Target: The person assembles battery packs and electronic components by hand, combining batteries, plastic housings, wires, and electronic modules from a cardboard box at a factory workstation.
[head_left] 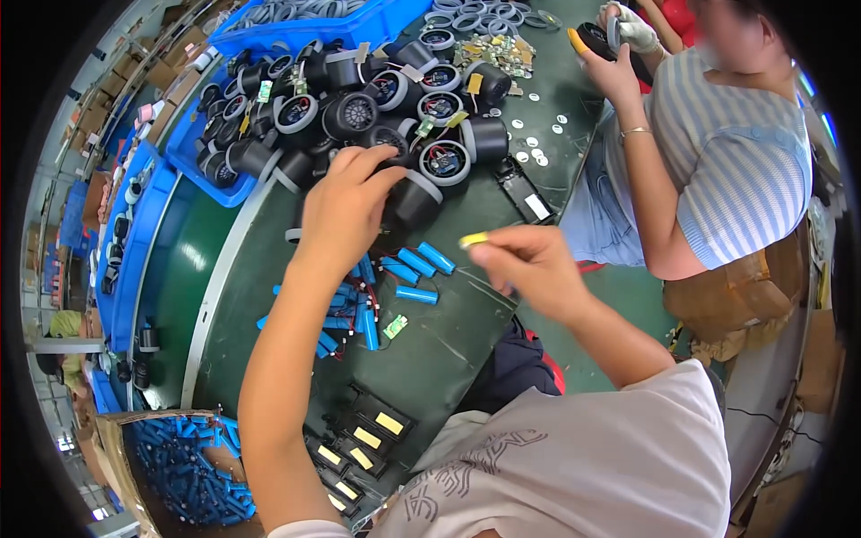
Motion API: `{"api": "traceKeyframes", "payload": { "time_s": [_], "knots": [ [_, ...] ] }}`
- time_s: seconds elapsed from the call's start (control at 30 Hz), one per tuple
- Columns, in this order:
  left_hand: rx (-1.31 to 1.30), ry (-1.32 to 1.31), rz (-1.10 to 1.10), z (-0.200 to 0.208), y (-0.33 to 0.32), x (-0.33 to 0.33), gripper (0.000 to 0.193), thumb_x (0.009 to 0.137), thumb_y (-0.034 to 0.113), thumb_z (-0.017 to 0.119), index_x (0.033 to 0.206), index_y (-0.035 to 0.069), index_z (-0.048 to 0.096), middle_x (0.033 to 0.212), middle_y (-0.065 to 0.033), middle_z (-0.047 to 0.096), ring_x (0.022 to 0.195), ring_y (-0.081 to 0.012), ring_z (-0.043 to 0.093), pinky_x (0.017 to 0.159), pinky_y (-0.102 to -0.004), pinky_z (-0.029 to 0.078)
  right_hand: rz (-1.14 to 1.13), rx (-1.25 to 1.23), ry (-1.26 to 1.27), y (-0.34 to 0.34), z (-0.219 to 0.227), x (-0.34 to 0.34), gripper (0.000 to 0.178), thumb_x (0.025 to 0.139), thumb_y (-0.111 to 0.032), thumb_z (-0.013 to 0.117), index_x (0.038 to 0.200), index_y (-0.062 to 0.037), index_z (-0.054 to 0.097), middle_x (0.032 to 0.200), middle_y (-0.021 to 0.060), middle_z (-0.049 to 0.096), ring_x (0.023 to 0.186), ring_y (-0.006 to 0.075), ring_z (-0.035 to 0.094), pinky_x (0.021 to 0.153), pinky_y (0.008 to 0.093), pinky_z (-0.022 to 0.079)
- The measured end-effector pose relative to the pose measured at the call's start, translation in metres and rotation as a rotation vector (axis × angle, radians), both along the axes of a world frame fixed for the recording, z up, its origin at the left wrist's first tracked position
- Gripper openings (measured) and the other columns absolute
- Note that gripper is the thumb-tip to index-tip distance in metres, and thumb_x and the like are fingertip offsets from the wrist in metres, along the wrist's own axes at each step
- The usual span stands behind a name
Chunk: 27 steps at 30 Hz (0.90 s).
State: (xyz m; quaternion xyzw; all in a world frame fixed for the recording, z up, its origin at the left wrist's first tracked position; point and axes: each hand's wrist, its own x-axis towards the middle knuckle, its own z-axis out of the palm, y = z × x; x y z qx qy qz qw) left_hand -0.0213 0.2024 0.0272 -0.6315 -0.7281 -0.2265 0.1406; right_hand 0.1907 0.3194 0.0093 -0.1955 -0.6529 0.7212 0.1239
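My left hand reaches into a pile of black cylindrical speaker housings with grey rings. Its fingers are stretched and apart, the tips touching a housing with a round grille. Just right of them sits an upturned housing with wiring visible inside. My right hand pinches a small yellow strip between thumb and fingers, above the green table. Below and between my hands lie blue cylindrical battery cells with thin wires, and a small green circuit board.
Black cases with pale yellow labels lie near me; another black case lies right. A carton of blue cells stands at lower left. Blue bins hold grey rings and housings. A co-worker at right holds a ring and a black part.
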Motion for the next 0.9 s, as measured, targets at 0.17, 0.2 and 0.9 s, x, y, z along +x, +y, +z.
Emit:
{"api": "traceKeyframes", "payload": {
  "time_s": [0.17,0.2,0.9],
  "knots": [
    [0.044,-0.332,0.013,-0.006,-0.031,0.009,0.031,0.064,-0.005,0.073,0.092,0.004,0.063,0.124,-0.0097,0.056,0.107,-0.0273,0.054,0.078,-0.0329,0.052,-0.194,-0.113,0.162,0.033,-0.032,0.020,0.010,0.091,-0.008,0.057,0.097,-0.0007,0.058,0.072,-0.0012,0.057,0.059,0.0028,0.048,0.052,0.0193,0.038],
    [0.087,-0.435,0.087,-0.006,-0.040,0.018,0.026,0.068,-0.004,0.071,0.092,0.002,0.062,0.125,-0.0119,0.054,0.107,-0.0241,0.055,0.079,-0.0307,0.051,-0.189,-0.118,0.197,0.038,-0.035,0.019,0.007,0.091,-0.005,0.054,0.097,-0.0019,0.053,0.076,-0.0008,0.056,0.062,0.0028,0.048,0.054,0.0194,0.039],
    [0.647,-1.343,0.410,-0.013,-0.161,0.048,0.023,0.082,-0.007,0.062,0.105,-0.002,0.061,0.129,-0.0142,0.048,0.105,-0.0208,0.057,0.089,-0.0308,0.048,0.188,0.646,0.624,-0.085,-0.008,-0.099,0.011,0.084,-0.002,0.065,0.093,0.0025,0.061,0.070,0.0105,0.054,0.057,0.0219,0.052,0.050,0.0312,0.040]
  ]
}}
